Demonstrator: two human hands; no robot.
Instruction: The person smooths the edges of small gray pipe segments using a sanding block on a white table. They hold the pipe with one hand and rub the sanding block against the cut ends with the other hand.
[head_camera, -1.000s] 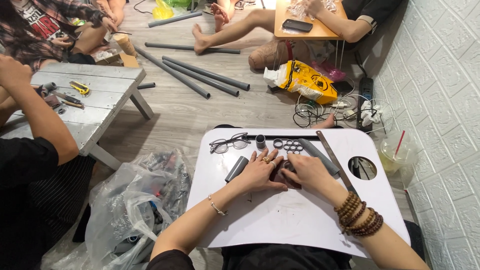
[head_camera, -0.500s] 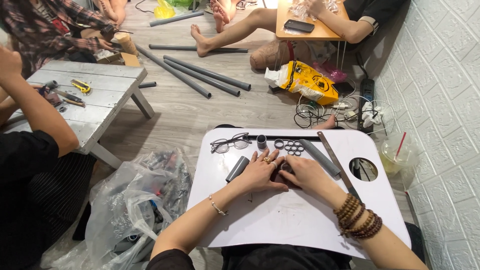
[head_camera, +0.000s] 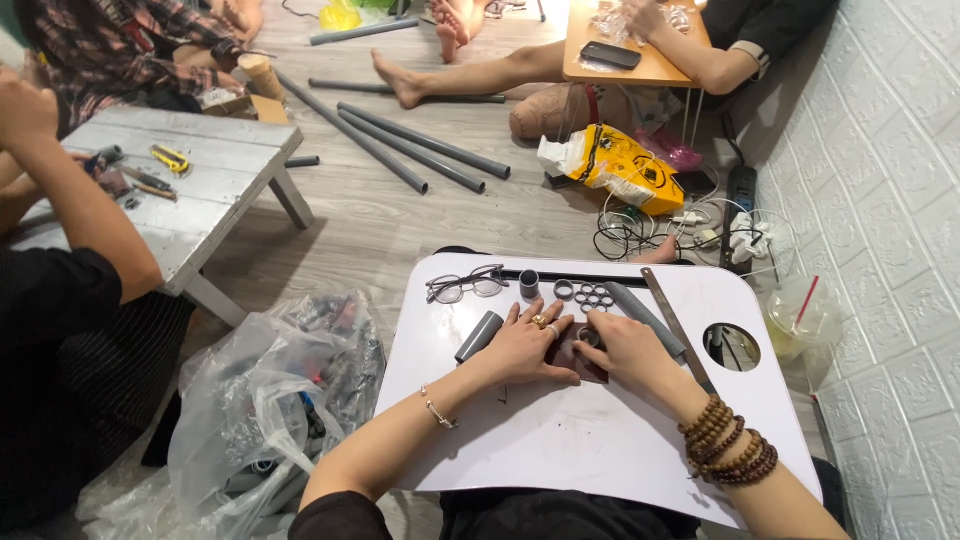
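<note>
Nothing big has moved since a moment ago; both hands stay in the same spot, and only the view has tipped a little.

A white lap table (head_camera: 560, 440) sits across the person's knees, so small parts stay close. At 12 o'clock along its far edge lie a pair of glasses (head_camera: 462, 286), a short grey tube (head_camera: 528, 284) standing up, and a bunch of grey rings (head_camera: 590, 295). A long grey pipe piece (head_camera: 640, 315) and a metal ruler (head_camera: 675, 325) lie at 1 o'clock, out of the way. Another grey pipe piece (head_camera: 478, 337) lies at 10 o'clock, just beside the left hand.

In the middle lies a dark red flat piece (head_camera: 578, 360). The left hand (head_camera: 525, 348) lies flat on it with fingers spread, pressing down, most likely so it does not slide. The right hand (head_camera: 625, 352) bends its fingers together onto a small grey ring (head_camera: 588, 338) on that piece. I cannot tell if it pinches the ring or only touches it.
</note>
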